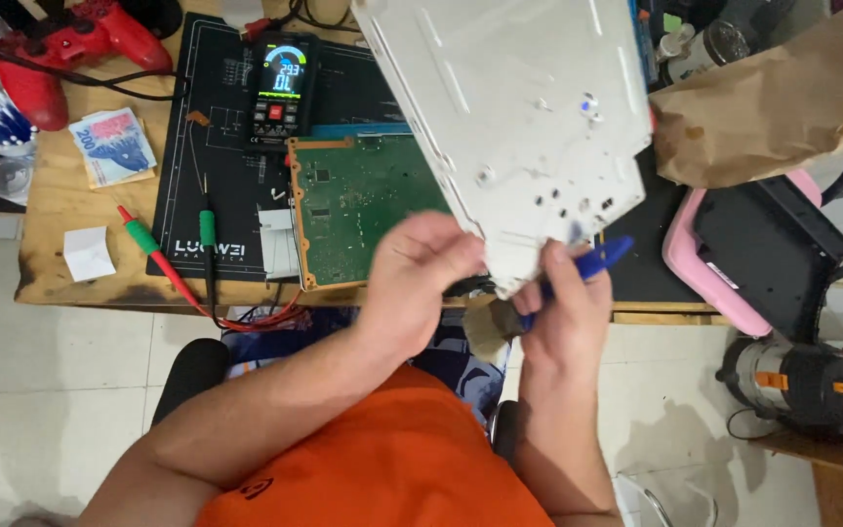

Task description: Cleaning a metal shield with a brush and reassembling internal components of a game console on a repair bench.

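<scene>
The wooden bench is carrying a black rubber mat. Above it, a large flat metal plate, pale grey with stamped ribs and small holes, is being held tilted in the air. Under it a green circuit board with a copper edge is lying flat on the mat. The left hand is gripping the lower corner of the plate. The right hand is closing around a blue plastic brush with soft bristles, beside the same corner.
</scene>
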